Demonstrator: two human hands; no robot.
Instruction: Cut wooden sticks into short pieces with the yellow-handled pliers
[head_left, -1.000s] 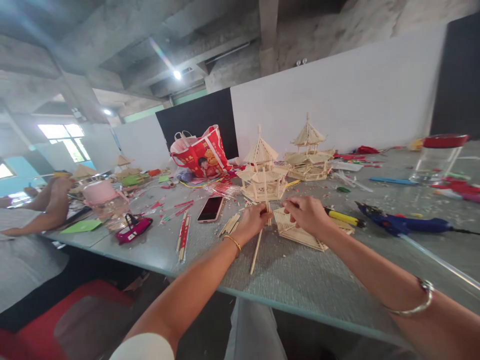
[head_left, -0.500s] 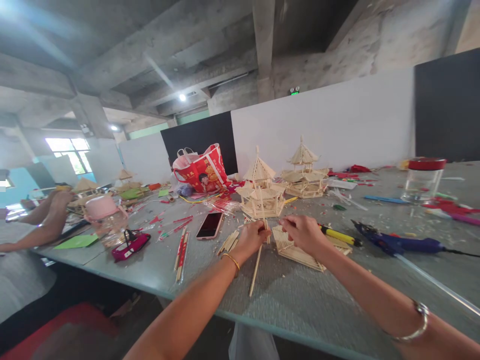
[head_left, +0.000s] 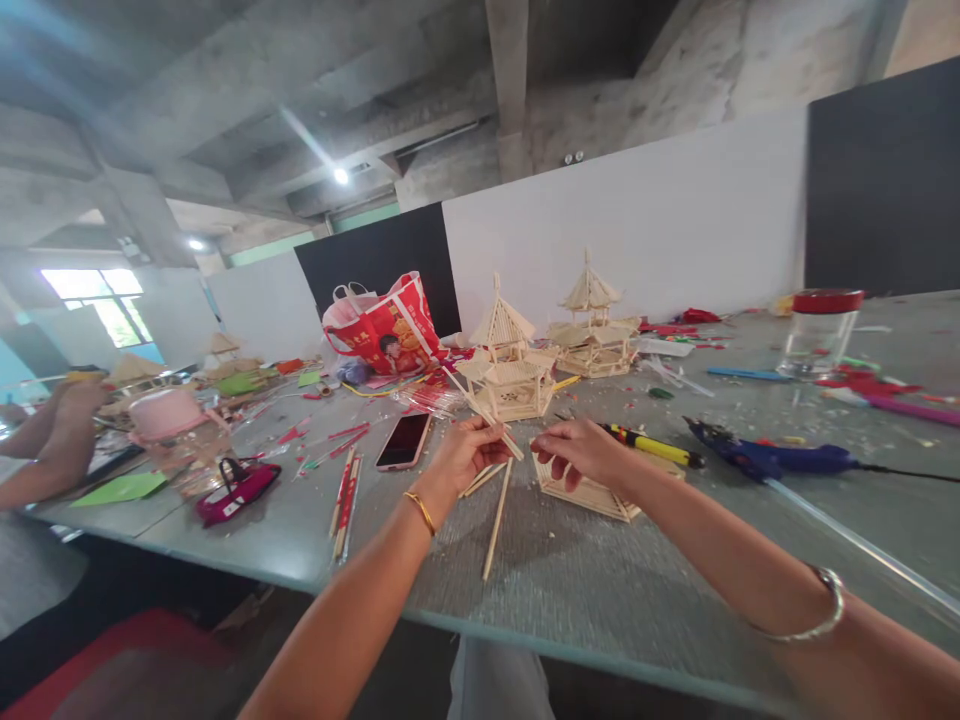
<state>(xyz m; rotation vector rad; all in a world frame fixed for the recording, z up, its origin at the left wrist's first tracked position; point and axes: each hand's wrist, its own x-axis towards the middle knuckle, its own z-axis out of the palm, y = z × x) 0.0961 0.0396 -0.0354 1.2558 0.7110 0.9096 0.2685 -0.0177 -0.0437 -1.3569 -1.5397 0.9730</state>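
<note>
My left hand [head_left: 466, 458] is closed on a pair of thin wooden sticks [head_left: 480, 408], tilted up to the left. Below it a single loose stick [head_left: 497, 520] lies on the table, with several shorter sticks [head_left: 482, 480] partly hidden behind my fingers. My right hand [head_left: 581, 452] hovers at the left part of a flat panel of sticks [head_left: 592, 497], fingers curled together; whatever they may hold is too small to make out. Just behind both hands stands a stick-built pagoda model [head_left: 508, 375]. A yellow and black craft knife [head_left: 660, 447] lies beyond my right hand.
A blue glue gun [head_left: 780, 458] with a clear glue stick [head_left: 847, 540] lies at right, near a red-lidded jar [head_left: 819, 335]. A phone [head_left: 405, 441], a purple pouch [head_left: 240, 492], a red bag [head_left: 390, 330] and a second pagoda [head_left: 592, 335] stand around. Another person's arm [head_left: 52, 450] is at far left.
My left hand has moved slightly left, and its sticks now slant to the left. My right hand has come lower, its fingers curling downward. The camera view has shifted a little.
</note>
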